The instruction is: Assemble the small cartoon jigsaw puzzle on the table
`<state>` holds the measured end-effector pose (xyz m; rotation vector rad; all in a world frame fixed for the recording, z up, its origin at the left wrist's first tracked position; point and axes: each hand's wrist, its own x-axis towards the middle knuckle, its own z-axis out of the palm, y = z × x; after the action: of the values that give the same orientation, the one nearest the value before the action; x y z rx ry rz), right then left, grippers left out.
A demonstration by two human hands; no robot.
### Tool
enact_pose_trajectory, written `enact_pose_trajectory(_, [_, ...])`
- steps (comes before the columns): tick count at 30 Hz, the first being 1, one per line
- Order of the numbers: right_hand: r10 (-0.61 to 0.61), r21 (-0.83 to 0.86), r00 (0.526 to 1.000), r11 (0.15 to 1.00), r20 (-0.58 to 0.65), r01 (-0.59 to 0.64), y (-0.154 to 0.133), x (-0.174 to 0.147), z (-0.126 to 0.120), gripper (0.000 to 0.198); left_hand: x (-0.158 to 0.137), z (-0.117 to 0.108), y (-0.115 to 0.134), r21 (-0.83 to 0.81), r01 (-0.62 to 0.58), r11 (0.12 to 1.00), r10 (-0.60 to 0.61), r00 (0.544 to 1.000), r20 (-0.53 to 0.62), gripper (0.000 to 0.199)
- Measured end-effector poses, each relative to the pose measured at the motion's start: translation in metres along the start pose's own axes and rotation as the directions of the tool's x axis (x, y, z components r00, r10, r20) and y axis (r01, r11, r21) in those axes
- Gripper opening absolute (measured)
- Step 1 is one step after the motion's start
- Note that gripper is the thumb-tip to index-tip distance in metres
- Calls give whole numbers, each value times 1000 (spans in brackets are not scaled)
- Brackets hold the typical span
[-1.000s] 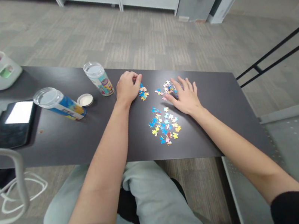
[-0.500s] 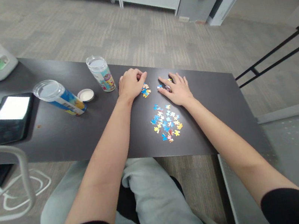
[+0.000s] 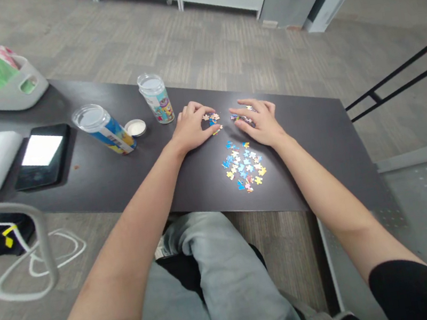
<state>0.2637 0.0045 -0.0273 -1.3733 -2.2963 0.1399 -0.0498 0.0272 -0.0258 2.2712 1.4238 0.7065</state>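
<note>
Wide-parted thumb and fingers of the left hand (image 3: 189,129) flank a small puzzle-piece cluster (image 3: 212,120); the right hand (image 3: 263,123), likewise spread, partly covers a second cluster (image 3: 245,119).

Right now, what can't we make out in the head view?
Head view: multicoloured jigsaw pieces at the right hand, partly hidden by that hand.
Head view: print on the blue-and-yellow cylindrical canister, too blurred to read.
Head view: off-white plastic basket, cut off by the left edge.
</note>
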Motion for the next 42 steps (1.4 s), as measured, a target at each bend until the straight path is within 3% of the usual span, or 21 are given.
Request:
enact_pose_trajectory(6, [-202, 34, 975, 979, 96, 200, -11, 1, 3, 52, -7, -12, -19, -68, -100, 993, 104, 993, 53, 63])
enact_pose_trajectory(10, [-217, 46, 971, 976, 97, 213, -9, 1, 5, 52, -7, -19, -28, -73, -109, 991, 115, 989, 95, 68])
enact_pose_trajectory(14, [-231, 59, 972, 972, 51, 228, -4, 2, 6, 57, -8, -22, -30, -82, -89, 993, 96, 992, 81, 55])
enact_pose_trajectory(21, [-282, 51, 958, 959, 56, 279, -5, 3, 5, 41, -11, -19, -17, -31, 3, 1000, 0, 997, 76, 46])
enact_pose_trajectory(30, [-254, 82, 963, 965, 87, 247, -9, 3, 0, 36, -24, -11, 9, 34, 86, 996, -88, 995, 47, 23])
enact_pose_trajectory(33, [-247, 104, 963, 966, 111, 236, -12, 3, -1, 36, -28, -8, 8, 24, 104, 994, -105, 994, 31, 24])
enact_pose_trajectory(42, [-227, 135, 969, 968, 97, 214, -29, 2, 5, 34, -74, -16, 32, 21, 118, 993, -118, 992, 37, 13])
